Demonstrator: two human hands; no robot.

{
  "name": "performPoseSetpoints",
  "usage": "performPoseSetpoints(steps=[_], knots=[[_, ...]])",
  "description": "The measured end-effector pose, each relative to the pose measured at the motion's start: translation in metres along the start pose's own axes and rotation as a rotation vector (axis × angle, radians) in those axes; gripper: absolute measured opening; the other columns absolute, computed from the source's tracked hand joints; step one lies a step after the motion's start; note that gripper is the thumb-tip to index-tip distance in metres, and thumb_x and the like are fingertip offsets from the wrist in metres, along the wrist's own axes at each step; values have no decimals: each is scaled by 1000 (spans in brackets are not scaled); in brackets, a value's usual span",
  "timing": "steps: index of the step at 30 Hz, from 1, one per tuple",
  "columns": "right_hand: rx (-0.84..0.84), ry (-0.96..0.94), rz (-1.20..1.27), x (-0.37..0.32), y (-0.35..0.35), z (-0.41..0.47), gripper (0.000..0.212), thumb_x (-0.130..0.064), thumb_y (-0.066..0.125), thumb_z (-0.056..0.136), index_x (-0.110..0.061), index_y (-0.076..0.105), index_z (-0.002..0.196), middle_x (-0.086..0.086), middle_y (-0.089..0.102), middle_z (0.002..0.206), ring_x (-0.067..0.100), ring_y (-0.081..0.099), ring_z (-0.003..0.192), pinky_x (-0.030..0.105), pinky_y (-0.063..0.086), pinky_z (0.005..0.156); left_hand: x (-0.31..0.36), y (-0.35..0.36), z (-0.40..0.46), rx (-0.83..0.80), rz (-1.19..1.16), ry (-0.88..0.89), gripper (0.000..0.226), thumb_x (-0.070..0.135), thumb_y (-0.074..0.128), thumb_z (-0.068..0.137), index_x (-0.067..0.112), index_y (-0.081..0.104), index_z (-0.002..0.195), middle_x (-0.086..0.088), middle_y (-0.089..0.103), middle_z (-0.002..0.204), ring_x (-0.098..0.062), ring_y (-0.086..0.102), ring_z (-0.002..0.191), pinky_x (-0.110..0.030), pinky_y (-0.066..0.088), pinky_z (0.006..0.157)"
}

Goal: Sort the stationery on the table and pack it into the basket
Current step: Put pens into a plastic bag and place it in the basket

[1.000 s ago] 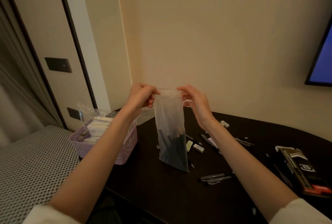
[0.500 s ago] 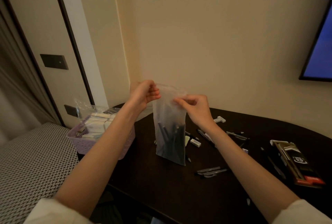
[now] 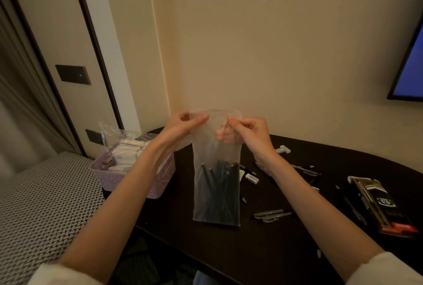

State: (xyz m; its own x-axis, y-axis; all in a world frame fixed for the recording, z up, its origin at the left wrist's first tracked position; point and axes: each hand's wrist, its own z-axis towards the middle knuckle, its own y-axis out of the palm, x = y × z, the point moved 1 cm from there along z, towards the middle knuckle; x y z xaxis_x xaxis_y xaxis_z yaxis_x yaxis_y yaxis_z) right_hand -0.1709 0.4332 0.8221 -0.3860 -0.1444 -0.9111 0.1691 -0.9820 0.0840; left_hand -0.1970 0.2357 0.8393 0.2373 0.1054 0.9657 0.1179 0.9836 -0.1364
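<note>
Now: left hand and right hand pinch bag top, pens inside, held right of basket | risk: unsealed mouth, slipped pinch spills pens onto table.

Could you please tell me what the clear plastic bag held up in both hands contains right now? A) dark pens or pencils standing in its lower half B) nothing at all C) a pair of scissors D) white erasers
A: the plastic bag, pinched at its top by the left hand and the right hand, shows a bundle of dark pens in its lower half.
</note>
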Motion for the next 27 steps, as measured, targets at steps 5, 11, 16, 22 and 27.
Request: performPoseSetpoints(steps=[5,11,16,22,27], knots=[[-29,22,-48,3,-13,1,23,-16,55,95,2,69,101,15,74,84,27,73,78,32,61,70,-6,4,-1,-51,12,97,11,20,68,80,17,75,88,2,74,83,-10,67,78,-28,53,79],[-248,35,-143,-6,-30,8,25,-11,51,96,-8,64,117,15,74,91,28,73,83,33,60,70,3,-4,1,-103,125,231,16,10,62,89,12,72,102,-2,75,81,-16,71,80,-29,56,81],[-307,118,-36,-1,-39,13,31,-2,47,96,-8,64,121,20,72,100,34,71,91,43,59,78,2,-12,-1,-129,70,261,20,6,64,85,13,75,99,-8,75,88,-22,71,83,-32,58,81],[-264,106,146,-3,-36,8,39,5,40,95,-7,76,88,17,73,93,30,72,86,32,61,70,12,-13,-5,-129,156,318,34,-12,58,85,15,77,77,0,75,77,-14,71,79,-20,54,74],[-242,71,136,0,-34,8,35,8,32,96,3,60,76,15,70,77,33,72,83,33,61,70,15,-10,-7,-98,341,403,36,-16,56,79,15,72,72,7,72,70,-9,69,74,-18,53,74]])
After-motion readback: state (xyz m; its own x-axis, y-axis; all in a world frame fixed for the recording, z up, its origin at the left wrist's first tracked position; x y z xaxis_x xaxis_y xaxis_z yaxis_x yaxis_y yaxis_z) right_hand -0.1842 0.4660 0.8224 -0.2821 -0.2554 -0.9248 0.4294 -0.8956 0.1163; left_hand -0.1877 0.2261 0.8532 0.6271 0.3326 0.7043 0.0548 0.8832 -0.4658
